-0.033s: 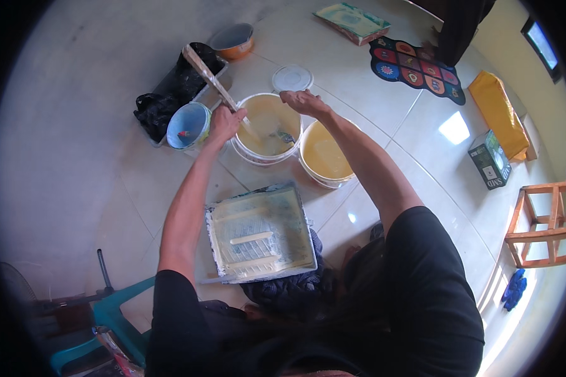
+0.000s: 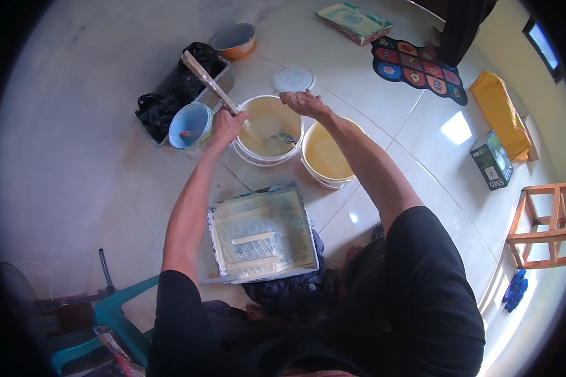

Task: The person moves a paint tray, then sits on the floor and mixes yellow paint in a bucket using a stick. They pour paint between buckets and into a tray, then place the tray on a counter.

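My left hand (image 2: 226, 125) is closed around a paint-smeared wooden stick (image 2: 206, 78) over the left rim of a white bucket (image 2: 258, 159). The stick slants down into the pale yellow paint (image 2: 270, 122) inside. At the far right rim of the same bucket, my right hand (image 2: 304, 103) grips the edge, its fingertips partly hidden. A dark, paint-spotted object (image 2: 287, 137) shows at the right inner side. Touching this bucket on the right stands a second one (image 2: 326, 179) with thicker yellow paint. Nearer to me lies a paint tray (image 2: 314, 254) coated in cream paint.
On the left are a light blue pail (image 2: 190, 125), a black plastic bag (image 2: 160, 110) and an orange bowl (image 2: 236, 49). A white lid (image 2: 294, 78) lies behind the buckets. Farther off are a patterned mat (image 2: 418, 69), a box (image 2: 492, 160) and a wooden stool (image 2: 541, 237).
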### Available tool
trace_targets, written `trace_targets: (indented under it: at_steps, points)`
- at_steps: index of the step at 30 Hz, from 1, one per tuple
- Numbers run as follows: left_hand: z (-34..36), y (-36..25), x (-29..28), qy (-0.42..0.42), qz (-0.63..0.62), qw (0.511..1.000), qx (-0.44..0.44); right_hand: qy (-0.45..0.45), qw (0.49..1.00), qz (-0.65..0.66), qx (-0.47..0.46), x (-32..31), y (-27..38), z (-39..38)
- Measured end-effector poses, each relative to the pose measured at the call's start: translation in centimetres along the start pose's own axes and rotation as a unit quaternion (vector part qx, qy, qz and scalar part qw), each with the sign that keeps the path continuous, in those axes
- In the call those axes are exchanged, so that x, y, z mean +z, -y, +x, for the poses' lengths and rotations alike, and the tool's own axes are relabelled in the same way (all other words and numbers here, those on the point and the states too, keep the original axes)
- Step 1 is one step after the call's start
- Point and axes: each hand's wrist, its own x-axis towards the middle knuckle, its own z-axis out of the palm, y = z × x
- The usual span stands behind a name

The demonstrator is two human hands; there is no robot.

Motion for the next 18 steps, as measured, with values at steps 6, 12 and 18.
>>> trace_targets:
  at_steps: [6,12,18]
  points:
    - [-1.9,4.3,2.9,-0.071,-0.089,0.991,-0.075,-0.004,0.992,-0.111,-0.054,4.8,-1.1,4.1]
    - [-2.2,7.3,2.5,-0.072,-0.113,0.986,-0.101,0.084,0.994,0.042,0.057,2.4,3.9,3.6]
    - [-2.9,5.7,1.3,-0.016,-0.148,0.979,-0.139,-0.021,0.991,-0.118,0.052,0.2,7.3,1.6]
